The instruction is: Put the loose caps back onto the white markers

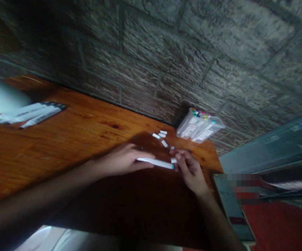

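Observation:
My left hand (126, 160) is closed on a white marker (158, 162) with a teal band at its right end, held low over the wooden table (93, 132). My right hand (190, 170) pinches a small white marker cap (173, 160) close to that teal end. Beyond the hands lie several loose white caps (164, 143), one of them with a teal end (156, 136). Another white cap (171, 149) is just behind the fingers of my right hand and partly hidden by them.
Two clear plastic cases (200, 129) with coloured markers stand against the stone wall (140, 59). Several white markers with dark ends (36, 113) lie at the left, near a blurred pale object (1, 94). A flat grey panel (232, 205) is beyond the table's right edge.

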Motion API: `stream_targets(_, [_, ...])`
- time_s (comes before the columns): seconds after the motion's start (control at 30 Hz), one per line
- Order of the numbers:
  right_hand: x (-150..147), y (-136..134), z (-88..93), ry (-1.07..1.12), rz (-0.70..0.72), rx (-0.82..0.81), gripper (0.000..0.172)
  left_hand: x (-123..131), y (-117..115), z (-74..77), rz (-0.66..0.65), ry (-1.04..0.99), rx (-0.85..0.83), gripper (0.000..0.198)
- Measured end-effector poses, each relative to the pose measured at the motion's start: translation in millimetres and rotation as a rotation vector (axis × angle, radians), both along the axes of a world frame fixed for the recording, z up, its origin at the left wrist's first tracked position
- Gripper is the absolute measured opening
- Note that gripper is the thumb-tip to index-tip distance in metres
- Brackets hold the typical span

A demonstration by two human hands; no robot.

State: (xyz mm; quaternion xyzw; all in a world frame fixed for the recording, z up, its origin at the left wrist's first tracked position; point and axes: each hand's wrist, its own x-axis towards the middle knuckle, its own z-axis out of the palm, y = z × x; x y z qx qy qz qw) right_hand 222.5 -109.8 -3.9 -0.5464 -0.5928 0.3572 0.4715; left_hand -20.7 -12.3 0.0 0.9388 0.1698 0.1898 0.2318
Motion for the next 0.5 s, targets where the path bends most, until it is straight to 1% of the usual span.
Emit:
stream_targets(0.1, [-0.5, -0.6, 2.7, -0.046, -0.022, 0.045, 0.032, 1.8, -2.5, 0.2, 0.01, -0.007, 0.002, 0.026])
stream_targets(0.23, [3.1, 0.4, 8.4, -0.051, -0.19, 0.117, 0.035, 1.8, -0.4, -0.8, 0.088, -0.106, 0.023, 0.027])
stream_targets(0.27, [3.8, 0.7, 9.0, -0.047, -0.206, 0.118, 0.036, 1.4, 0.5, -0.7, 0.1, -0.127, 0.02, 0.027])
stream_targets(0.3, [4.2, 0.9, 8.8, -0.041, -0.195, 0.113, 0.036, 0.9, 1.1, -0.6, 0.102, -0.143, 0.015, 0.027])
stream_targets(0.43, [1.4, 1.7, 4.3, 0.004, -0.062, 0.066, 0.038, 0.8, 2.1, -0.3, 0.091, -0.191, 0.021, 0.025])
stream_targets(0.5, [-0.5, 2.0, 2.5, 0.014, -0.052, 0.043, 0.038, 1.2, 2.1, -0.7, 0.1, -0.202, 0.034, 0.025])
